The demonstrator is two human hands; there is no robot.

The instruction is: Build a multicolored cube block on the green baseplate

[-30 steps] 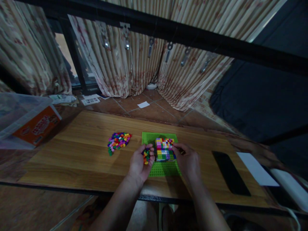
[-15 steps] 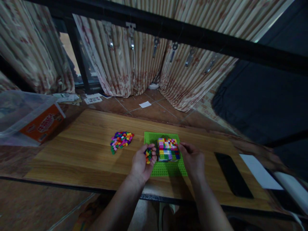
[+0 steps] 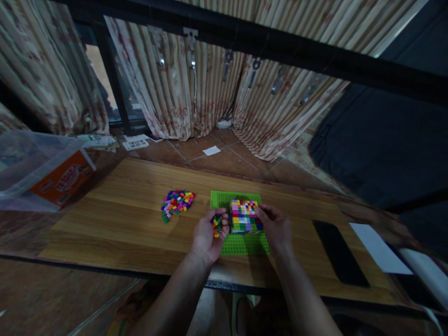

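A block built of many coloured toy bricks (image 3: 244, 217) stands on a green studded baseplate (image 3: 241, 246). Cupped at its left side, my left hand (image 3: 206, 235) holds a handful of loose toy bricks (image 3: 217, 225) in its curled fingers. My right hand (image 3: 278, 228) is at the right edge of the built block, thumb and fingers pinched together at its top. Whatever lies between those fingertips is too small and hidden to make out. A loose pile of coloured bricks (image 3: 178, 204) lies on the table left of the baseplate.
The wooden table (image 3: 115, 214) carries a black flat slab (image 3: 339, 252) on the right, with a white sheet (image 3: 380, 247) beyond it. At the far left stands a clear plastic tub (image 3: 38, 168) with an orange label. Striped curtains (image 3: 175, 93) hang behind a dark bar.
My right hand has shifted slightly left and onto the top right of the built block. The left hand stays in place with its handful of bricks.
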